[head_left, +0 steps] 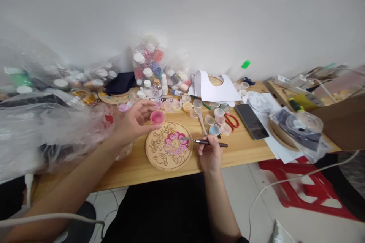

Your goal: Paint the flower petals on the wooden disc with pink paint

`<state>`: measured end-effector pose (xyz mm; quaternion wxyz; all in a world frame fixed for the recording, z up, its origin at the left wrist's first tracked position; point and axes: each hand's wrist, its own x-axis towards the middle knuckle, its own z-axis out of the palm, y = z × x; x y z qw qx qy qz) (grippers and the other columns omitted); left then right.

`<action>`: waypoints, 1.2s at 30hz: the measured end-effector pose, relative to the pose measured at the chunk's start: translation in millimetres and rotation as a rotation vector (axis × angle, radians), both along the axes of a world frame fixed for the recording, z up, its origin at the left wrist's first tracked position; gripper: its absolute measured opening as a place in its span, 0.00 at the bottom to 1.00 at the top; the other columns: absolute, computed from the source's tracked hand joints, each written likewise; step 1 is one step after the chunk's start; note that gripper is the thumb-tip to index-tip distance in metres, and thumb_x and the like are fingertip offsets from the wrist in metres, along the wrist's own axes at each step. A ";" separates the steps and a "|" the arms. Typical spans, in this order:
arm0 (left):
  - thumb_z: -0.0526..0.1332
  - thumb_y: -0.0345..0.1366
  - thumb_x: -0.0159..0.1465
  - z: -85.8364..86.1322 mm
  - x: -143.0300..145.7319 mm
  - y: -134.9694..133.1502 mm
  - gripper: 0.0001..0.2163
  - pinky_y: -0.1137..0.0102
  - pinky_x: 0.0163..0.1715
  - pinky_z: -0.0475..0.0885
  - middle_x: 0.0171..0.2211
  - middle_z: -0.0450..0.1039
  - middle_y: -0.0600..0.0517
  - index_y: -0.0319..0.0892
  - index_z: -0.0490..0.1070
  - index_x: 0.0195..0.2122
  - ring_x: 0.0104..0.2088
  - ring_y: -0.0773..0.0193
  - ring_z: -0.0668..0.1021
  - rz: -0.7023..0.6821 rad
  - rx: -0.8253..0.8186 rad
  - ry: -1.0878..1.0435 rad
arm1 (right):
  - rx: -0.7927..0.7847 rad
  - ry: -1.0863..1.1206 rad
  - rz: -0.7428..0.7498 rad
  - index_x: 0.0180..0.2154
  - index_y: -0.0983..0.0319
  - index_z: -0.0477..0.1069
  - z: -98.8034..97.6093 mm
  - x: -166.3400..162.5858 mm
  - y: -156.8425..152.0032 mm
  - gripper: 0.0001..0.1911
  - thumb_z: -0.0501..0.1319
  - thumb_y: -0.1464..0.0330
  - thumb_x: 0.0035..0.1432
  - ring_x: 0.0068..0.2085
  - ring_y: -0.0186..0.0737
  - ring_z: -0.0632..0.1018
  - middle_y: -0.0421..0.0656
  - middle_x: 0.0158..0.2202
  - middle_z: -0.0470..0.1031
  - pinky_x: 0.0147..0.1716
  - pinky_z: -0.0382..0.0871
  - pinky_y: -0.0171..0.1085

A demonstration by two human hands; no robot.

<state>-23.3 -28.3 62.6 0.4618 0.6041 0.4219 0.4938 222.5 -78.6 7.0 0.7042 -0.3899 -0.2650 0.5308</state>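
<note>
My left hand (138, 119) grips a small plastic cup of pink paint (157, 118) between thumb and fingers, at the upper left rim of a round wooden board (152, 161). On the board is a raised gold outline of flowers and leaves. Its large flower (176, 143) is coloured deep pink and pale lilac, while the smaller motifs around it show bare wood. In my right hand (211, 153) is a small palette knife (212, 143) with a dark handle. The metal blade points left, its tip over the flower's right petals; whether it touches is too small to tell.
Several small paint cups (215, 130), orange-handled scissors (232, 121) and a phone (251, 121) lie right of the board. Bottles and bagged jars (148, 62) line the wall. Plastic bags (65, 133) crowd the left. A red stool (308, 188) stands below the table's right end.
</note>
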 end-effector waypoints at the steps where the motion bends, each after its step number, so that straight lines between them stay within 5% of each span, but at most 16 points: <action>1: 0.78 0.37 0.52 -7.7 0.7 0.8 0.23 0.61 0.46 0.82 0.42 0.82 0.49 0.46 0.71 0.46 0.44 0.55 0.85 0.051 0.053 0.037 | -0.002 -0.003 -0.002 0.22 0.59 0.73 0.3 0.1 0.0 0.14 0.71 0.60 0.51 0.12 0.29 0.66 0.34 0.13 0.69 0.11 0.59 0.27; 8: 0.65 0.31 0.63 -30.3 3.9 -12.2 0.09 0.64 0.47 0.80 0.43 0.81 0.50 0.45 0.74 0.45 0.44 0.60 0.83 0.132 0.417 0.436 | -0.039 -0.034 -0.021 0.22 0.59 0.73 2.4 1.8 0.7 0.14 0.71 0.59 0.50 0.12 0.28 0.65 0.33 0.14 0.69 0.11 0.58 0.27; 20: 0.70 0.29 0.61 -32.4 5.4 -17.5 0.12 0.57 0.53 0.80 0.46 0.82 0.47 0.45 0.76 0.46 0.49 0.56 0.83 0.085 0.411 0.203 | 0.106 -0.370 -0.030 0.29 0.57 0.81 67.1 -22.3 -22.5 0.03 0.70 0.68 0.56 0.20 0.34 0.75 0.37 0.23 0.77 0.19 0.69 0.33; 24: 0.70 0.37 0.62 -26.6 2.7 -15.9 0.12 0.60 0.55 0.78 0.46 0.81 0.53 0.44 0.76 0.46 0.50 0.59 0.83 0.065 0.359 0.167 | 0.154 -0.492 0.055 0.36 0.56 0.82 84.7 -27.0 -28.8 0.02 0.70 0.68 0.63 0.25 0.36 0.80 0.37 0.28 0.80 0.24 0.75 0.35; 28: 0.68 0.42 0.64 -7.8 7.7 -16.8 0.13 0.63 0.53 0.78 0.46 0.81 0.57 0.44 0.76 0.48 0.49 0.62 0.83 0.073 0.342 0.139 | 0.291 -0.684 0.056 0.38 0.56 0.82 111.1 -19.2 -26.3 0.05 0.67 0.69 0.68 0.26 0.35 0.81 0.37 0.28 0.81 0.25 0.75 0.34; 36: 0.71 0.31 0.63 70.8 18.8 -22.8 0.18 0.64 0.50 0.82 0.49 0.83 0.50 0.49 0.76 0.53 0.48 0.58 0.85 0.088 0.613 0.226 | 0.628 -0.963 0.039 0.36 0.58 0.81 179.5 6.8 -14.4 0.08 0.63 0.68 0.69 0.26 0.36 0.79 0.40 0.29 0.81 0.26 0.73 0.37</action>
